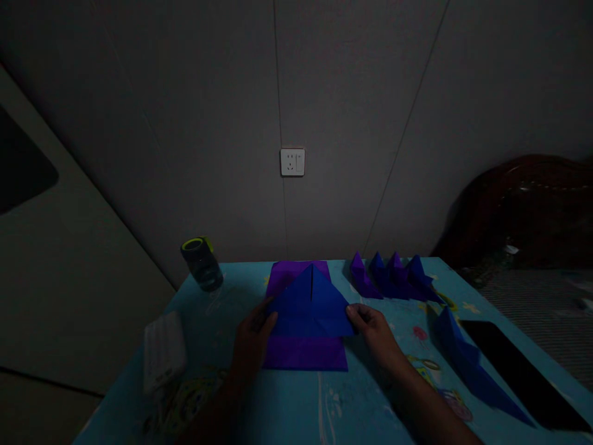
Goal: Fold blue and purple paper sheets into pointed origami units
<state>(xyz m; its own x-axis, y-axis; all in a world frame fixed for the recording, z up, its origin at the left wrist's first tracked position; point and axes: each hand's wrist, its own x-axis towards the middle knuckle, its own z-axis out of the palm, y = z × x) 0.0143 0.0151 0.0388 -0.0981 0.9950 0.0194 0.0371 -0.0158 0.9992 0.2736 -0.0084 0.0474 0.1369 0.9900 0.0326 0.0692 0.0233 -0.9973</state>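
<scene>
A blue sheet of paper (311, 312), folded into a hat-like triangle with a flat band along its lower edge, is held up at both sides. My left hand (254, 330) pinches its left corner between thumb and fingers. On the opposite corner, my right hand (370, 327) grips with the thumb on top. A dark slit runs down from the peak where two flaps meet. Beneath the folded paper lies purple paper (306, 355), partly covered by it.
Several folded purple and blue paper boats (393, 278) stand in a row at the back right. A larger blue paper boat (477, 364) lies beside a flat black object (523, 374). On the left are a water bottle (204, 266) and a white pack (164, 352). A patterned blue cloth (296, 411) covers the table.
</scene>
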